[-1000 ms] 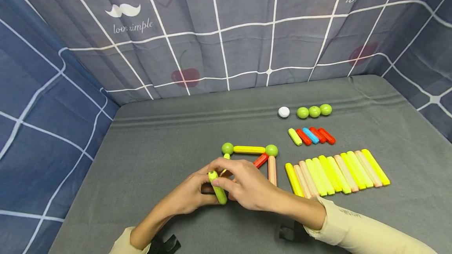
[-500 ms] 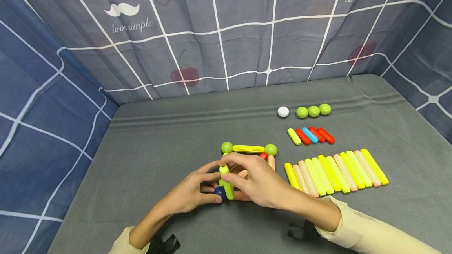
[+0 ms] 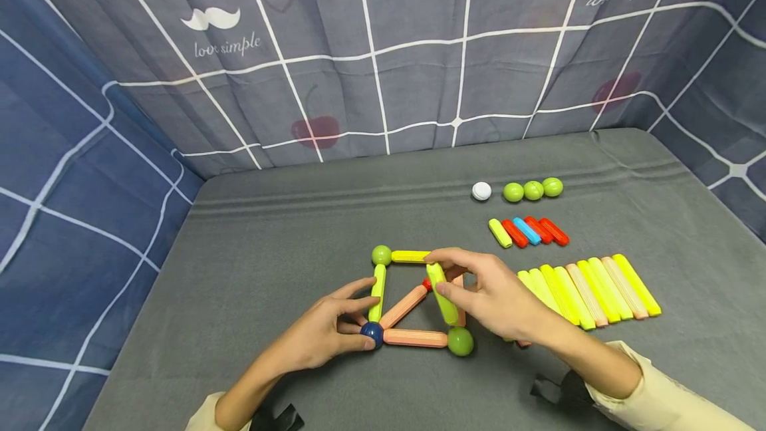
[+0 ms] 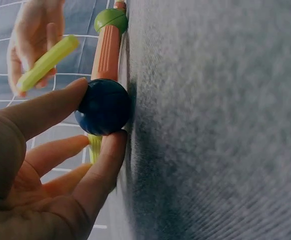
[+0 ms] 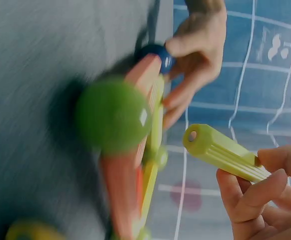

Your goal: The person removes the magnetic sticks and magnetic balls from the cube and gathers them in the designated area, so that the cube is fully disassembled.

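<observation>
My left hand (image 3: 323,328) pinches a dark blue ball (image 4: 103,107) between thumb and finger at the near left corner of a flat square frame. Sticks and balls make up this frame: a yellow-green stick (image 3: 377,294) on the left, a pink stick (image 3: 415,338) in front, a yellow stick (image 3: 409,257) at the back. A pink diagonal stick (image 3: 403,306) meets a red piece. Green balls (image 3: 461,342) mark other corners; the far right one is hidden. Raised over the right side, a loose yellow-green stick (image 5: 220,152) is held between thumb and fingers of my right hand (image 3: 491,294).
Right of the frame lies a row of yellow, green and pink sticks (image 3: 589,291). Behind it are short coloured sticks (image 3: 526,230), three green balls (image 3: 533,191) and a white ball (image 3: 481,191). A grid-patterned curtain (image 3: 413,52) borders the grey cloth.
My right hand has carried the yellow-green stick rightward from beside the left hand to above the frame's right side. The left hand stays at the blue ball, which has come into view.
</observation>
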